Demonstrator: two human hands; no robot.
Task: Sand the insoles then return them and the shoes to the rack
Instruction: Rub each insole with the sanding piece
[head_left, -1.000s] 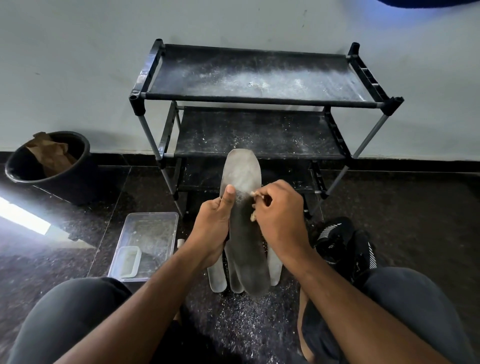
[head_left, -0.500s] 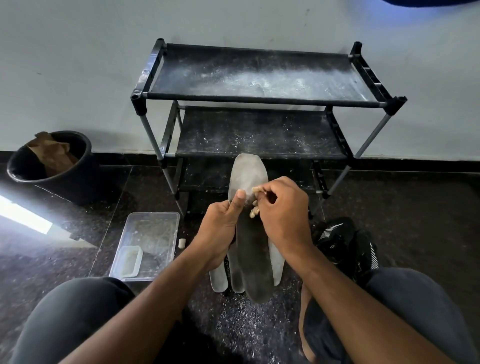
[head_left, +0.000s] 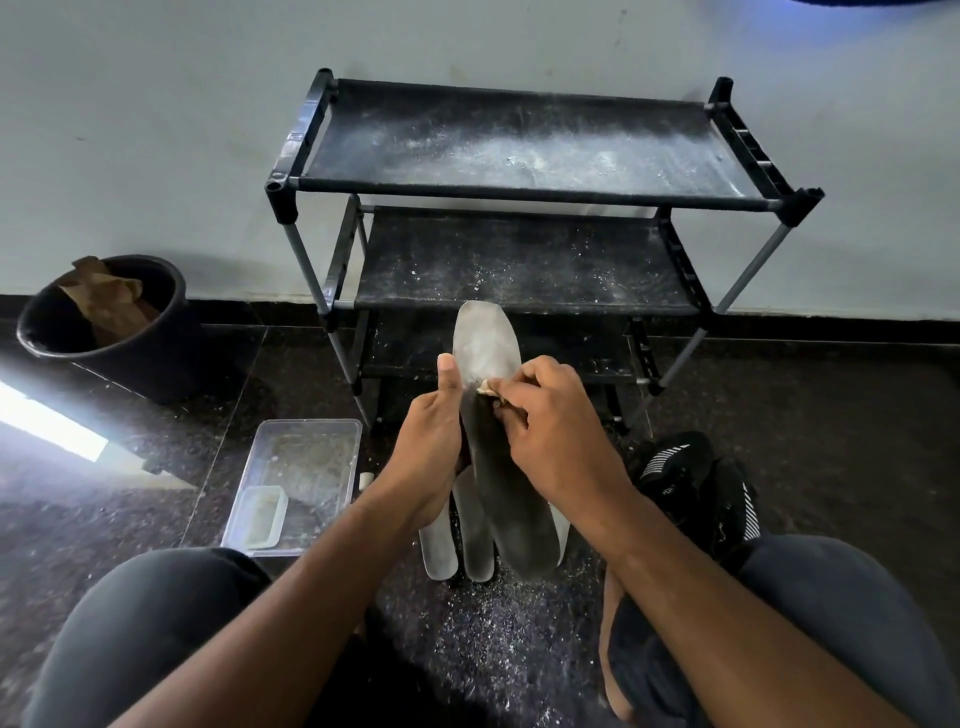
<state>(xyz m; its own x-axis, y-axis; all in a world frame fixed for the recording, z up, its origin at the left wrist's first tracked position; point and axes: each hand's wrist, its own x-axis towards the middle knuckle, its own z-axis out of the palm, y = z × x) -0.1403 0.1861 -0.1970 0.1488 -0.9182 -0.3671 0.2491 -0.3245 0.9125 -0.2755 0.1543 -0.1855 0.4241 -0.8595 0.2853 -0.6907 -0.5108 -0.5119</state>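
My left hand grips a long grey insole by its left edge, thumb pointing up along it. Its toe end is pale and dusty, its heel end dark. My right hand pinches a small tan piece of sandpaper against the insole's middle. Beneath it, other pale insoles lie on the floor. Black shoes with white stripes sit to the right of my right wrist. The black three-shelf rack stands against the wall ahead, dusted white.
A clear plastic tray holding a smaller container lies on the floor to the left. A black bin with brown paper stands at far left. White sanding dust covers the dark floor between my knees.
The insole has tilted slightly and my left thumb now points straight up beside it. My right hand with the sandpaper has shifted a little up the insole.
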